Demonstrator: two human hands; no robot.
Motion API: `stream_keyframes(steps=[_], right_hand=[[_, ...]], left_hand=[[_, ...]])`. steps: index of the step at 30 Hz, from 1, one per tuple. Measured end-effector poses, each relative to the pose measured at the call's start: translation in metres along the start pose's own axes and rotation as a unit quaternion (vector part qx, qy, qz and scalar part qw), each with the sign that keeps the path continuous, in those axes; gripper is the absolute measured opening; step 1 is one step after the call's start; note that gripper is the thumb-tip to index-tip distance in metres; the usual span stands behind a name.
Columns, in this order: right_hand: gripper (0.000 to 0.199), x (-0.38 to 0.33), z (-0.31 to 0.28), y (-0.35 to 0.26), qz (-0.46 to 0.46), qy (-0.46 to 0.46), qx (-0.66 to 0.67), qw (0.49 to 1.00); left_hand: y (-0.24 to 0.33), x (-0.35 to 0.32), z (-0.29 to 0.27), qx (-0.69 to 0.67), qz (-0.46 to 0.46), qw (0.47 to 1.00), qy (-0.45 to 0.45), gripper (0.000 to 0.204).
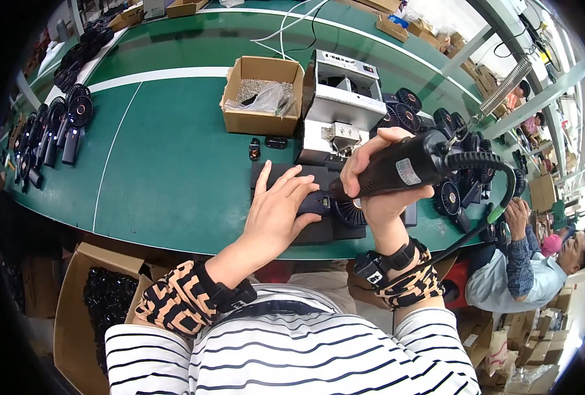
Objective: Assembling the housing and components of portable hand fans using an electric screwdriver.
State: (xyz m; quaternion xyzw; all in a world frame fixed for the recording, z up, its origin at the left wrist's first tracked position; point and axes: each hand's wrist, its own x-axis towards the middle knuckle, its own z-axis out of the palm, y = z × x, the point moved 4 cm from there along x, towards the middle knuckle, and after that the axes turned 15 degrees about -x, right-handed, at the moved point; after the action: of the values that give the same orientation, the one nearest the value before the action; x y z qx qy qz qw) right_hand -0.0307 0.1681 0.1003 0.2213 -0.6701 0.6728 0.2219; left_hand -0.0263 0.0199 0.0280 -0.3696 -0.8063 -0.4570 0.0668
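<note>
My right hand (pixel 379 178) is wrapped round a black electric screwdriver (pixel 404 166), which hangs from a coiled spring and tilts down to the left. Its tip is hidden behind my fingers, close over a black handheld fan (pixel 350 214). That fan lies on a dark pad (pixel 261 176) near the table's front edge. Spread over the fan's handle (pixel 311 203), my left hand (pixel 276 204) holds it, thumb on the near side and fingers on the far side. Just beyond this hand lie two small black casings (pixel 255 149).
A cardboard box (pixel 263 123) of small metal parts stands beside a white metal machine (pixel 345 85). More handheld fans lie at the left (pixel 68 125) and right (pixel 449 197). A carton of black parts (pixel 75 316) is below the left edge. A co-worker (pixel 523 276) sits at the right.
</note>
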Motion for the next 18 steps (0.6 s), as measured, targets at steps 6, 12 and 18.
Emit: stream_keyframes(steps=[6, 12, 18], right_hand=[[0.095, 0.014, -0.005, -0.001, 0.04, -0.007, -0.029, 0.999], [0.095, 0.074, -0.022, -0.024, -0.102, 0.082, -0.138, 0.982], [0.095, 0.075, -0.013, -0.005, -0.082, 0.083, -0.124, 0.985]], left_hand=[[-0.004, -0.001, 0.001, -0.005, 0.01, 1.0, -0.006, 0.048], [-0.003, 0.006, -0.002, -0.005, 0.023, 0.999, -0.031, 0.048], [-0.003, 0.002, 0.0, 0.01, 0.013, 1.0, -0.007, 0.047]])
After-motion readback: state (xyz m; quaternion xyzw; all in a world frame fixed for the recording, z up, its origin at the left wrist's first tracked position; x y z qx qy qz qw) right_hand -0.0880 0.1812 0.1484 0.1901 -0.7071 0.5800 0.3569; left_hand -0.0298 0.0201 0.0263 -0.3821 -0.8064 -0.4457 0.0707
